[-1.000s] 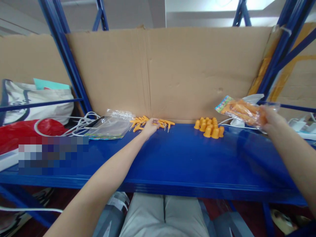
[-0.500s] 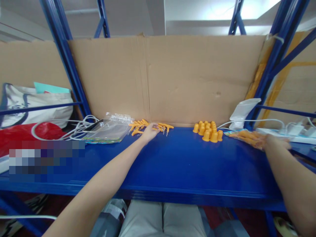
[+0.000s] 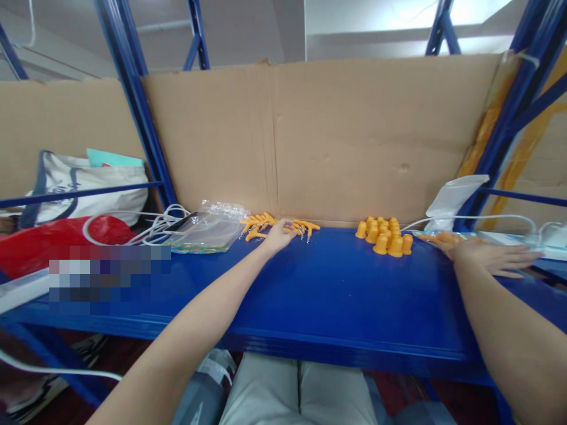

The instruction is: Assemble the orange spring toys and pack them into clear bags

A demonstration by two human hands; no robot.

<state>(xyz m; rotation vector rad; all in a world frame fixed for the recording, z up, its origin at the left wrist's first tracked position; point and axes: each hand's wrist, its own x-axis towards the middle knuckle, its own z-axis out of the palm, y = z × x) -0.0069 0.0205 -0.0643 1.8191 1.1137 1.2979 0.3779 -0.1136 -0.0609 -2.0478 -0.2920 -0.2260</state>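
The orange corkscrews (image 3: 257, 221) lie on both sides of my left hand (image 3: 280, 235), whose fingers are curled; I cannot tell whether they pinch one. A clear plastic bag of orange pieces (image 3: 440, 238) lies by the heel of my right hand (image 3: 489, 257), its fingers stretched out straight, gripping nothing. That hand partly hides the bag, blurring its contents. The corkscrews have T-shaped handles and metal spirals; bell-shaped orange caps (image 3: 381, 244) stand bunched on the glossy blue shelf (image 3: 323, 301).
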